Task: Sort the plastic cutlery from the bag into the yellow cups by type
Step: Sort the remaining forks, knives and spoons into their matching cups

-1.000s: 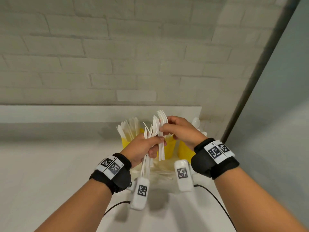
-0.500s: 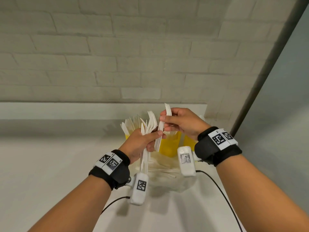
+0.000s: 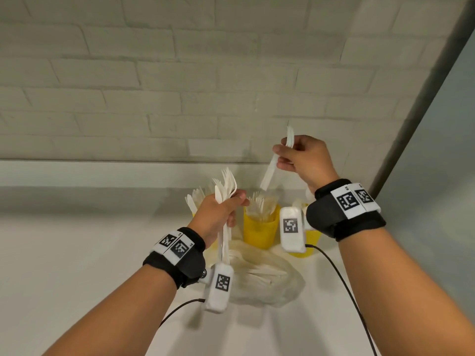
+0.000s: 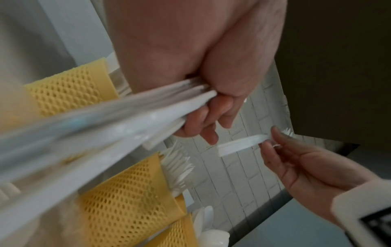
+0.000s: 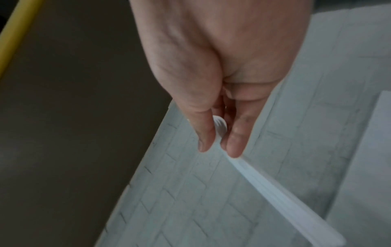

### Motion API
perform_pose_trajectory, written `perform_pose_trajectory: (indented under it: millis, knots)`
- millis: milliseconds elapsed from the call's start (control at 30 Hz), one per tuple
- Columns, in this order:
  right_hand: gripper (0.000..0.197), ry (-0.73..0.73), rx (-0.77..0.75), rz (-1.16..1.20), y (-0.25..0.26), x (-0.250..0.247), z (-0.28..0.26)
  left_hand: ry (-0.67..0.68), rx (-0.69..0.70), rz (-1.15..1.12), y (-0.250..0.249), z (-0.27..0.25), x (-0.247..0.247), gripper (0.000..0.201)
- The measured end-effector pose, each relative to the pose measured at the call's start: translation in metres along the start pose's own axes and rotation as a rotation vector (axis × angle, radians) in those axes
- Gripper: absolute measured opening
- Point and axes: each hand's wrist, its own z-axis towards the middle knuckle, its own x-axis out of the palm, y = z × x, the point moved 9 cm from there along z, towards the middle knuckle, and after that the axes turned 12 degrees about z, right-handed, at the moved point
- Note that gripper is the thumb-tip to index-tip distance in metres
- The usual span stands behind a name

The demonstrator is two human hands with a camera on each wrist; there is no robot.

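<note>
My left hand (image 3: 218, 214) grips a bundle of white plastic cutlery (image 3: 226, 191), forks and a knife, upright in front of the yellow cups; the left wrist view shows the handles (image 4: 110, 120) fanned out of the fist. My right hand (image 3: 300, 158) is raised above the cups and pinches a single white fork (image 3: 272, 168) near its head, handle hanging down over the middle yellow cup (image 3: 259, 229), which holds forks. The right wrist view shows thumb and finger pinching that fork (image 5: 220, 133). The left cup (image 3: 195, 214) holds knives; the right cup (image 3: 312, 240) is mostly hidden by my wrist.
A crumpled translucent bag (image 3: 264, 276) with more cutlery lies on the white counter (image 3: 77, 265) just in front of the cups. A white brick wall (image 3: 180, 86) rises behind, with a dark frame (image 3: 416, 98) at the right. Cables trail from both wrists.
My right hand has drawn one fork out of the bundle and lifted it up and to the right, away from the left hand. The left hand still holds the bundle.
</note>
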Motion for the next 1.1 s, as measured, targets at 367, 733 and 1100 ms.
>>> perform_pose_trajectory:
  millis: [367, 733, 1100]
  knots:
    - [0.016, 0.075, 0.190, -0.482, -0.101, 0.000, -0.024, 0.013, 0.047, -0.005, 0.004, 0.007, 0.009, 0.018]
    - [0.063, 0.134, 0.126, -0.724, -0.081, 0.007, -0.031, 0.115, 0.012, -0.074, 0.004, -0.007, 0.026, 0.018]
    - [0.038, 0.450, 0.208, -0.277, -0.050, 0.042, -0.061, 0.310, 0.059, -0.092, -0.015, -0.032, 0.059, 0.018]
